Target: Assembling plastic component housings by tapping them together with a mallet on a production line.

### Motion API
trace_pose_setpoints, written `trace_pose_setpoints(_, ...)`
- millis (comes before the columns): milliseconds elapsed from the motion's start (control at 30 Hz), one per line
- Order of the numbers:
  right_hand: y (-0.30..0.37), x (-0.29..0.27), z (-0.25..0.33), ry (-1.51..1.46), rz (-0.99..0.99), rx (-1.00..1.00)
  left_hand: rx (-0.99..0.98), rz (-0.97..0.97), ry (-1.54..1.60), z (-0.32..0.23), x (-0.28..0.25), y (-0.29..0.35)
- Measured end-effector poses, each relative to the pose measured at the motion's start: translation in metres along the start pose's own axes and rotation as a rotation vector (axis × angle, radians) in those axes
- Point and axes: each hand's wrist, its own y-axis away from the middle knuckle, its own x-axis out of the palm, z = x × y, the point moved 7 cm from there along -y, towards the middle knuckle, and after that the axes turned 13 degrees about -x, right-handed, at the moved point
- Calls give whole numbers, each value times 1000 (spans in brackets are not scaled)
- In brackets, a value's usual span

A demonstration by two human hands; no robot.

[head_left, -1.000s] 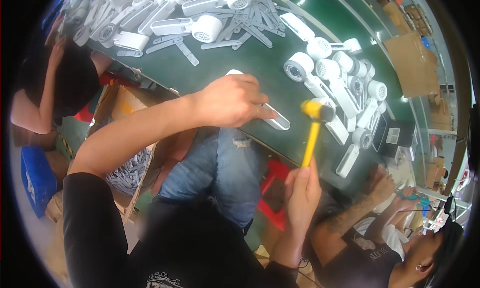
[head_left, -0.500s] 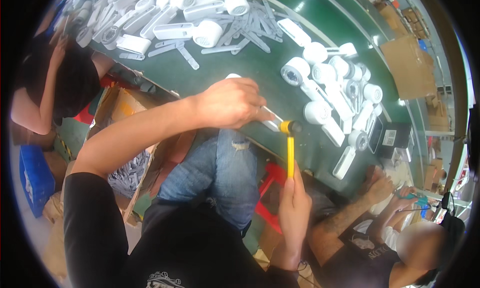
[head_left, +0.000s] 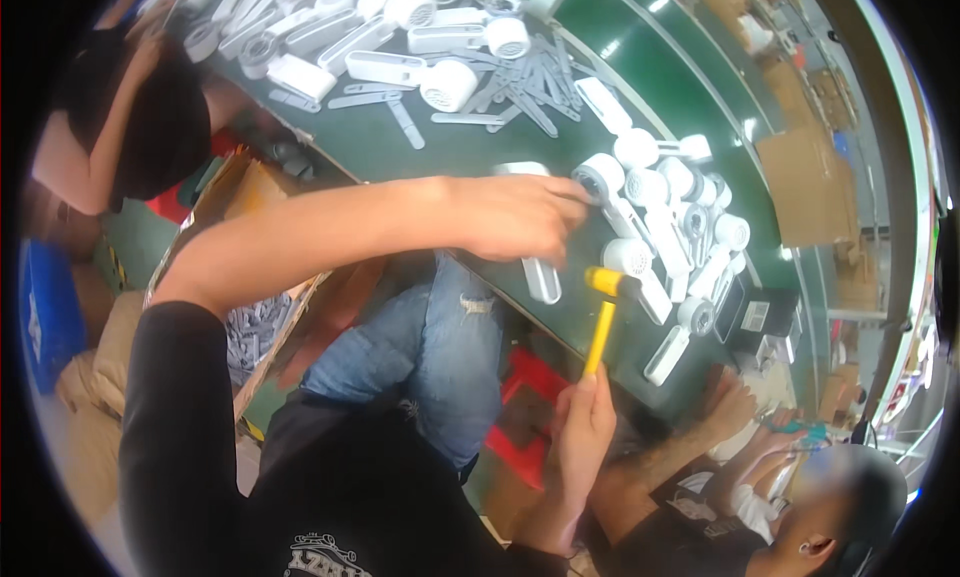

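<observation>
My right hand point(head_left: 582, 427) is closed around the yellow handle of a small mallet point(head_left: 602, 322). Its yellow and black head is raised above the table's near edge. My left hand point(head_left: 525, 217) reaches across a white handheld fan piece point(head_left: 542, 280), covering its middle. The piece shows above and below the hand. Slightly blurred, the left fingers stretch past it toward a white fan point(head_left: 597, 177) at the edge of a pile. Whether they touch that fan is hard to see.
White fans point(head_left: 665, 202) lie heaped on the green table point(head_left: 400, 162) at right. More fans point(head_left: 385, 69) and loose grey strips point(head_left: 520, 97) fill the far left. A carton point(head_left: 262, 317) of grey parts stands at left. Co-workers sit left point(head_left: 150, 117) and right point(head_left: 690, 517).
My left hand has moved right, toward the fan pile. The fan piece beneath it has turned more upright in the picture. The mallet has drawn away from the piece, and the view has shifted.
</observation>
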Motion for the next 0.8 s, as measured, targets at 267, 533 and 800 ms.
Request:
trace_pose_setpoints(267, 13, 26, 42, -246, -103, -242, -519, -290, -53, 4, -22, 73)
trace_pose_setpoints(533, -12, 49, 74, 93, -23, -212, -573, -484, 101, 20, 7, 98)
trace_pose_setpoints(800, -26, 62, 38, 148, -3, -327, -620, -549, 160, 16, 8, 98)
